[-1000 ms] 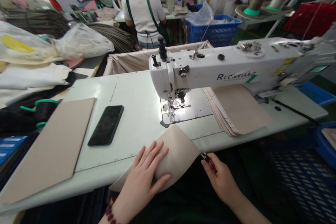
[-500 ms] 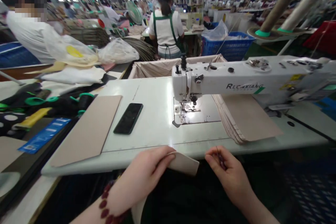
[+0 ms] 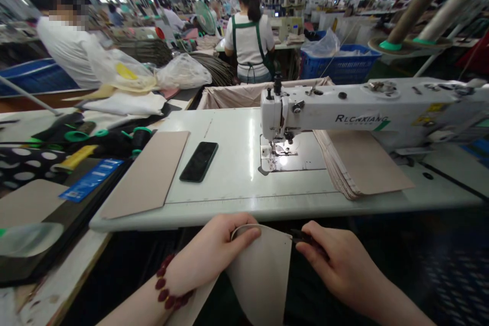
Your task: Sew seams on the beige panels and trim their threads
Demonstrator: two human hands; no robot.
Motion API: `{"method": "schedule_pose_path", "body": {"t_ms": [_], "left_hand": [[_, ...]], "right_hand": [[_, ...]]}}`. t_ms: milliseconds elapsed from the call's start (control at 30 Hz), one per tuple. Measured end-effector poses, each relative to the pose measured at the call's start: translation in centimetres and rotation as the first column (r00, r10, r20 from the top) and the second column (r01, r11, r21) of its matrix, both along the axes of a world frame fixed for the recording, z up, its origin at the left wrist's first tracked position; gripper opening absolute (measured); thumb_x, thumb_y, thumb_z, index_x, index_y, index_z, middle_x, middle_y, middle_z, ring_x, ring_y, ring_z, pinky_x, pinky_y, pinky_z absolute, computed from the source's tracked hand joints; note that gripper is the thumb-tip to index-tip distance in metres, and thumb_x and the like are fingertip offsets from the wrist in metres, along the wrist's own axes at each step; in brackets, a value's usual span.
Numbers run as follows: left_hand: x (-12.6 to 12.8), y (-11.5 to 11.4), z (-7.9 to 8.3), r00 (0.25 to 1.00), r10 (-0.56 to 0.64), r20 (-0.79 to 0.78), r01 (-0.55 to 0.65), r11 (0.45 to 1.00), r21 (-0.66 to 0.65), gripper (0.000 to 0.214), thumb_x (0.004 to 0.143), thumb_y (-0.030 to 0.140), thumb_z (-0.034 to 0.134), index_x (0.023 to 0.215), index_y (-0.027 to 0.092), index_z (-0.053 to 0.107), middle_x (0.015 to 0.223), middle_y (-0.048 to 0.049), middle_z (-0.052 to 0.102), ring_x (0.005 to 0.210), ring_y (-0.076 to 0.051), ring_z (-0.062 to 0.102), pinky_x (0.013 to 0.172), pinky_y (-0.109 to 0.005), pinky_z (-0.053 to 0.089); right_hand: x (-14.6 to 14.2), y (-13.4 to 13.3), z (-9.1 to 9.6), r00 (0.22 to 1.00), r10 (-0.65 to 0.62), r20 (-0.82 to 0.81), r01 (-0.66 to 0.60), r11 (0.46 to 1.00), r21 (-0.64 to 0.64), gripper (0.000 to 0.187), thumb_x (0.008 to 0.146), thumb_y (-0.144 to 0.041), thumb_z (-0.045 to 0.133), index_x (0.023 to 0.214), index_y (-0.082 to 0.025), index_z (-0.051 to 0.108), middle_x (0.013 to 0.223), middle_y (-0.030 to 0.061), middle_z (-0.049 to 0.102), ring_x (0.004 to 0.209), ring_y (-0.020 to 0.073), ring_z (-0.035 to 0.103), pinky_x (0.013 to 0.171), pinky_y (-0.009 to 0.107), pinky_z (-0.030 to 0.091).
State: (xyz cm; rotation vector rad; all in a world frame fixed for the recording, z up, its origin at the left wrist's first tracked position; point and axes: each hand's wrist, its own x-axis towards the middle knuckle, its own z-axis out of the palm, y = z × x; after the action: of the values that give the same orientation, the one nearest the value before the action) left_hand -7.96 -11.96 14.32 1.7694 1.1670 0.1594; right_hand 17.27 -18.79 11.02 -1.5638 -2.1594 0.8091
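Tabletop (image 3: 237,198), left to right: a flat beige sheet (image 3: 148,173) overhangs the near-left corner. A phone (image 3: 199,161) lies just beside the sheet's right edge, face up. Bare surface runs from the phone to the sewing machine (image 3: 344,112) and along the whole near edge, which is the widest open strip we see. A stack of beige pieces (image 3: 362,163) sits under the machine arm toward the near-right edge, its layers fanned at the left side. Below the near edge, off the tabletop, we hold a beige piece (image 3: 263,275) over the lap. Its top is curled over and the rest hangs down. Our left hand (image 3: 208,254) is clenched on the piece's upper left, with the thumb lying across the curled top edge and the fingers tucked behind. Our right hand (image 3: 336,265) is closed around a small dark tool (image 3: 301,237). The tool's tip points left, just beside the piece's upper right corner; we cannot tell if it touches.
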Motion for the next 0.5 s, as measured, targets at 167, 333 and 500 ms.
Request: {"method": "schedule_pose_path", "body": {"t_ms": [167,333,500], "left_hand": [[0.26,-0.16,0.07,0.999,-0.03,0.017,0.03,0.999,-0.015,0.033,0.094,0.044,0.046,0.091,0.02,0.068,0.086,0.0015,0.069,0.081,-0.018,0.062,0.07,-0.025,0.042],[0.31,-0.19,-0.17,0.999,-0.047,0.024,0.047,0.999,-0.026,0.03,0.094,0.042,0.047,0.091,0.022,0.069,0.086,0.003,0.07,0.081,-0.017,0.063,0.07,-0.023,0.042],[0.39,-0.12,-0.25,0.998,-0.053,0.028,0.054,0.998,-0.037,0.03,0.094,0.042,0.047,0.092,0.021,0.069,0.087,0.0024,0.07,0.082,-0.018,0.062,0.07,-0.023,0.042]], "right_hand": [[0.27,0.04,0.29,0.994,0.092,0.051,-0.091,0.996,-0.017,0.024,0.099,-0.039,0.038,0.087,-0.023,0.052,0.074,-0.0001,0.062,0.066,0.0168,0.057,0.058,0.03,0.029],[0.15,0.11,0.18,0.984,0.132,0.121,-0.13,0.991,-0.019,0.028,0.1,-0.042,0.036,0.085,-0.023,0.05,0.075,-0.0003,0.062,0.069,0.0172,0.058,0.059,0.03,0.028],[0.25,0.14,-0.12,0.981,0.145,0.131,-0.145,0.989,-0.008,0.029,0.1,-0.042,0.034,0.082,-0.023,0.048,0.074,-0.001,0.061,0.068,0.0164,0.057,0.059,0.03,0.027]]}}
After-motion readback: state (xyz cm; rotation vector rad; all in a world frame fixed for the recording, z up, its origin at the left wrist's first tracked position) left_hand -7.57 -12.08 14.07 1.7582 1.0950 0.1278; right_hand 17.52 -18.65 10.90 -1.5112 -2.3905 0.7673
